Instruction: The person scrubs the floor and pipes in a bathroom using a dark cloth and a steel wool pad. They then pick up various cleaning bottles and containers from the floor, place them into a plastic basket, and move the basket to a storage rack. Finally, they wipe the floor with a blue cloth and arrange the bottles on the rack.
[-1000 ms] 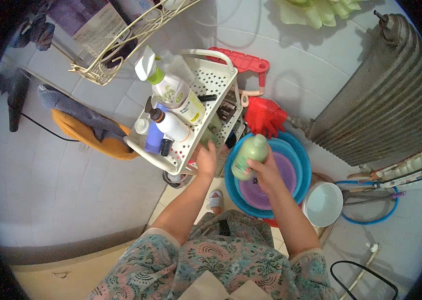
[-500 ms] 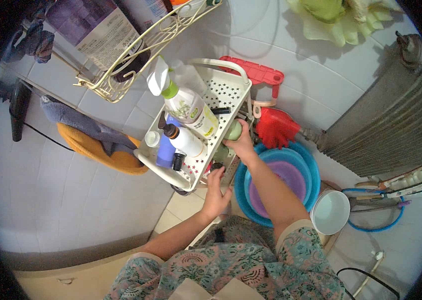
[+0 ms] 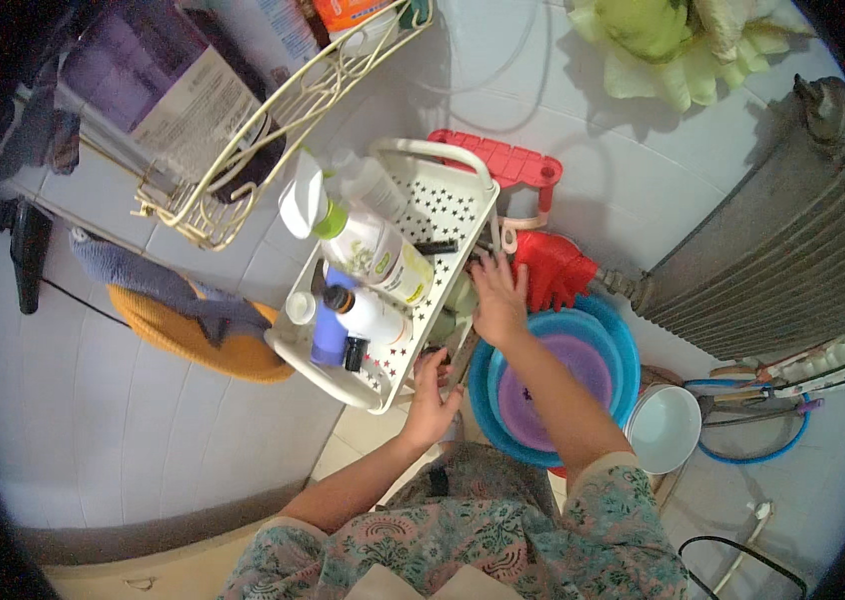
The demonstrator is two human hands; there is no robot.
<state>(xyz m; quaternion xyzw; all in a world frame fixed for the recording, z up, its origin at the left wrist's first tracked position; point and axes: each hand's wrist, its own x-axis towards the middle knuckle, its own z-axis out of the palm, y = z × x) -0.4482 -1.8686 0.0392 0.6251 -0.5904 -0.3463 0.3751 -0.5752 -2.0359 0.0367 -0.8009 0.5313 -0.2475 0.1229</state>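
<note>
My right hand (image 3: 500, 300) is at the right side of a white trolley (image 3: 431, 195) with a star-patterned top tray. Its fingers are stretched out and spread, next to a pale green rounded object (image 3: 461, 298) low in the trolley. My left hand (image 3: 431, 408) is open at the tray's near edge, thumb apart from the fingers, its fingertips by a small dark item partly hidden below the rim. On the tray stand a spray bottle (image 3: 368, 250) with a white and green head, a white pump bottle (image 3: 378, 318), a blue-purple bottle (image 3: 329, 335) and a white-lidded container (image 3: 301, 307).
Stacked blue (image 3: 626, 330) and purple basins sit right of the trolley, beside a white bucket (image 3: 665, 430). Red gloves (image 3: 555, 268) hang behind them, near a red plastic stool (image 3: 503, 158). A wire rack (image 3: 293, 130) with bottles overhangs the upper left. A grey radiator (image 3: 793, 240) stands right.
My right hand has let go of the pale green object, which now sits lower in the trolley, and its fingers have spread. My left hand stays nearly in place. The view has shifted slightly.
</note>
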